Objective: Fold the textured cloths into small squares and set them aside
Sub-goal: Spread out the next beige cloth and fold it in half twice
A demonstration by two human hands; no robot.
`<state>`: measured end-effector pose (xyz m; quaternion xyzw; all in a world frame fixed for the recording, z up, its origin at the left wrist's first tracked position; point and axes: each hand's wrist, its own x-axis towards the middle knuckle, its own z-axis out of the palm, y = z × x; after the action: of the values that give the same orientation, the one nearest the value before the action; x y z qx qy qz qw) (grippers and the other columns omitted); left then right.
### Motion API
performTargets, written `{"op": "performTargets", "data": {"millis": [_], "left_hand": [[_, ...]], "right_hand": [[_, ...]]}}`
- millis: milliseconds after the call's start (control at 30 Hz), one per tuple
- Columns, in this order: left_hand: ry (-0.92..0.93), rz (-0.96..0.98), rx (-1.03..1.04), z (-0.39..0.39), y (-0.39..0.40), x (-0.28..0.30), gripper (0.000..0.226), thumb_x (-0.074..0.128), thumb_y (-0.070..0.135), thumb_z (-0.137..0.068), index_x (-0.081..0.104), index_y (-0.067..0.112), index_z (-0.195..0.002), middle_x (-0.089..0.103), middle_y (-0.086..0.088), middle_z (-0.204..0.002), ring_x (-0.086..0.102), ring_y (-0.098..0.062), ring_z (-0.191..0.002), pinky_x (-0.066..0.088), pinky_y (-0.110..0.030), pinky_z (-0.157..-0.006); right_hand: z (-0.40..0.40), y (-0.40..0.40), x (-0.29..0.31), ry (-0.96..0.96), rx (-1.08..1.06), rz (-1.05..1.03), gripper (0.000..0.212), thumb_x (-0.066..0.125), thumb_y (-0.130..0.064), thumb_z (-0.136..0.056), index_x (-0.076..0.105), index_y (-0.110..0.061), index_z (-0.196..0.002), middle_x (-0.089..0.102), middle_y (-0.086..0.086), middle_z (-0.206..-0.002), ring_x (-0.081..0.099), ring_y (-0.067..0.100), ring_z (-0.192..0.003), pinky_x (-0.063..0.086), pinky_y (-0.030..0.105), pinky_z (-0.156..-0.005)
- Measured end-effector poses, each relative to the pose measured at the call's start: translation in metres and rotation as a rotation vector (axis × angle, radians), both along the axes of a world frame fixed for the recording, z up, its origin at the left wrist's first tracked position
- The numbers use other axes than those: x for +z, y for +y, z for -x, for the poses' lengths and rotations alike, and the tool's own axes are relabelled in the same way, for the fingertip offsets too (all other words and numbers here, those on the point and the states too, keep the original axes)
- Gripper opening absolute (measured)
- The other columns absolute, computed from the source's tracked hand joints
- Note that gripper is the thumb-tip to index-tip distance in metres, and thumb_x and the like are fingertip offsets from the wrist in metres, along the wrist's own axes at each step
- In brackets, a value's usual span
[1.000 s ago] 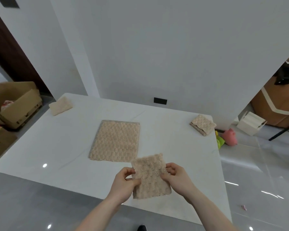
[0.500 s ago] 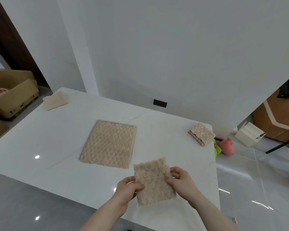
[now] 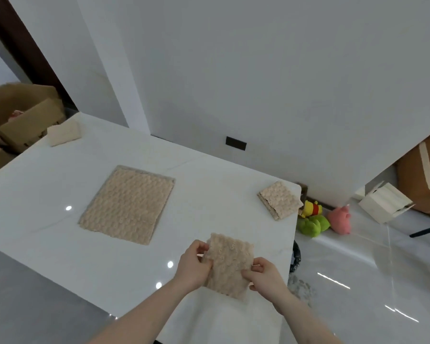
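Item 1, held cloth [image 3: 227, 265]: folded, beige, textured; lifted just above the near right part of the bench [image 3: 209, 184]. My left hand [image 3: 193, 265] pinches its left edge, my right hand [image 3: 265, 274] pinches its right edge; both grips are closed on the fabric, thumbs on top.

Item 2, flat cloth [image 3: 127, 203]: spread open at the bench's middle, not yet folded.

Item 3, folded square [image 3: 279, 199]: set aside at the far right corner, its edge close to the rim.

Item 4, folded piece [image 3: 63, 132]: far left corner, well apart from the rest.

Item 5, off-bench: cardboard boxes [image 3: 23, 112] at left, plush toys [image 3: 315, 219] on the floor at right.

Risks, as I judge them: the plush pile is thick, so the layers may spring open if either pinch loosens. Uneven pull would skew the edges and spoil the square. Item 3 sits near the rim; a careless nudge while setting this one beside it could tip it to the floor.
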<state>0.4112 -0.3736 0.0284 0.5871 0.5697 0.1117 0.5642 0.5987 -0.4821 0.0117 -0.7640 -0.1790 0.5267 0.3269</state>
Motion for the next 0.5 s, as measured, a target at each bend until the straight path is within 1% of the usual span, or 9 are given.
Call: {"op": "performTargets", "data": {"millis": [100,200,300,400,433,500], "left_hand": [[0.036,-0.033,-0.059,-0.043,-0.006,-0.006,0.004,0.065,0.025,-0.095,0.062,0.027,-0.097,0.067,0.014,-0.105,0.068,-0.008,-0.079,0.048,-0.017,-0.053],[0.083,-0.04,-0.09,-0.083,-0.009,-0.017,0.011,0.063,0.022,-0.094,0.063,0.032,-0.097,0.067,0.017,-0.105,0.068,-0.007,-0.078,0.051,-0.018,-0.055],[0.117,-0.042,-0.125,-0.116,-0.01,-0.03,0.017,0.06,0.02,-0.092,0.063,0.035,-0.099,0.066,0.02,-0.106,0.068,-0.006,-0.082,0.054,-0.022,-0.065],[0.152,-0.032,-0.149,-0.144,-0.007,-0.041,0.025,0.056,0.018,-0.089,0.064,0.036,-0.103,0.067,0.021,-0.107,0.067,-0.007,-0.091,0.057,-0.028,-0.08],[0.169,-0.029,-0.16,-0.153,-0.004,-0.044,0.027,0.054,0.017,-0.088,0.064,0.037,-0.103,0.067,0.021,-0.106,0.067,-0.007,-0.093,0.058,-0.03,-0.084],[0.212,-0.033,-0.192,-0.169,0.003,-0.051,0.033,0.052,0.017,-0.086,0.063,0.041,-0.105,0.067,0.022,-0.106,0.066,-0.009,-0.097,0.057,-0.032,-0.088]], "right_hand": [[-0.037,-0.01,-0.015,0.022,-0.026,0.042,0.026,0.075,-0.016,-0.081,0.065,-0.006,-0.103,0.074,0.013,-0.099,0.067,0.021,-0.081,0.056,0.033,-0.069],[-0.069,-0.019,-0.029,0.065,-0.051,0.078,0.03,0.075,-0.015,-0.08,0.064,-0.002,-0.105,0.074,0.016,-0.094,0.07,0.023,-0.082,0.061,0.036,-0.074],[-0.092,-0.024,-0.04,0.108,-0.103,0.101,0.029,0.076,-0.012,-0.08,0.064,-0.002,-0.105,0.077,0.017,-0.092,0.075,0.029,-0.089,0.063,0.039,-0.075],[-0.108,-0.027,-0.05,0.172,-0.148,0.12,0.025,0.075,-0.008,-0.083,0.064,-0.001,-0.103,0.077,0.013,-0.081,0.073,0.027,-0.077,0.063,0.038,-0.073],[-0.112,-0.026,-0.053,0.186,-0.167,0.128,0.024,0.076,-0.008,-0.083,0.064,0.0,-0.103,0.077,0.014,-0.082,0.072,0.027,-0.076,0.064,0.038,-0.072],[-0.119,-0.024,-0.059,0.203,-0.197,0.145,0.022,0.077,-0.008,-0.083,0.063,0.001,-0.098,0.075,0.019,-0.09,0.072,0.029,-0.077,0.064,0.039,-0.071]]}}
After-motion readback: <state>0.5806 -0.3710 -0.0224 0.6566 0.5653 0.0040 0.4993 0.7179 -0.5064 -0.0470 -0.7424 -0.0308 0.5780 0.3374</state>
